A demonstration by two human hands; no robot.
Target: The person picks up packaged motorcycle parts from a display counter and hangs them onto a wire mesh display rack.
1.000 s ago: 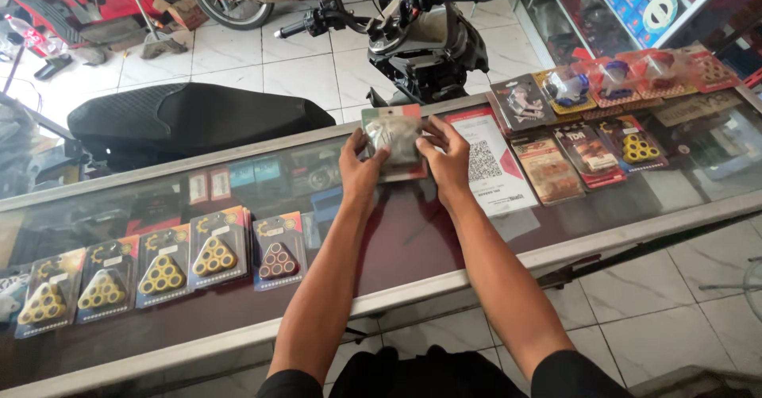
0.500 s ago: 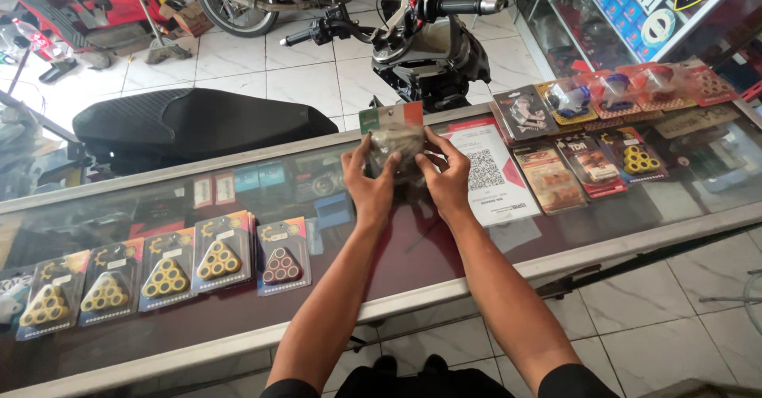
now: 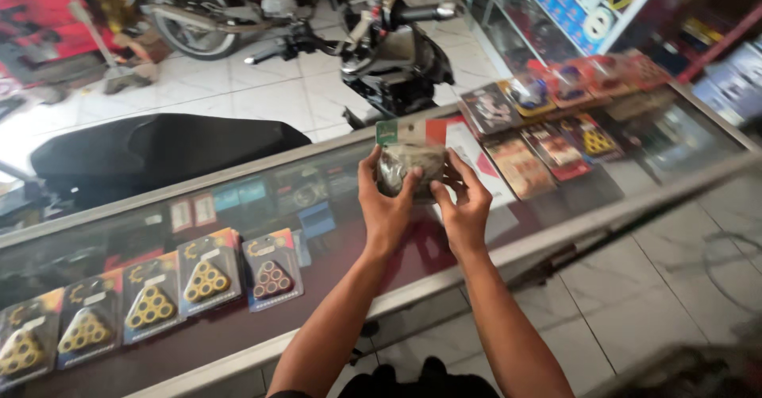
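Note:
A clear plastic packet point(image 3: 410, 160) with a green-and-red card top and a dark round part inside is held up above the glass counter point(image 3: 333, 243). My left hand point(image 3: 384, 201) grips its left side with the thumb across the front. My right hand point(image 3: 462, 204) holds its right and lower edge. Both forearms reach forward from the bottom of the view.
Blister packs of small rollers point(image 3: 208, 271) lie in a row on the counter's left. More packaged parts point(image 3: 556, 140) lie on its right, beside a white printed sheet point(image 3: 468, 160). A black motorcycle seat point(image 3: 159, 153) and a motorcycle point(image 3: 389, 49) stand beyond on the tiled floor.
Both hands have lifted the packet off the counter and drawn it up toward me. The view has shifted slightly left.

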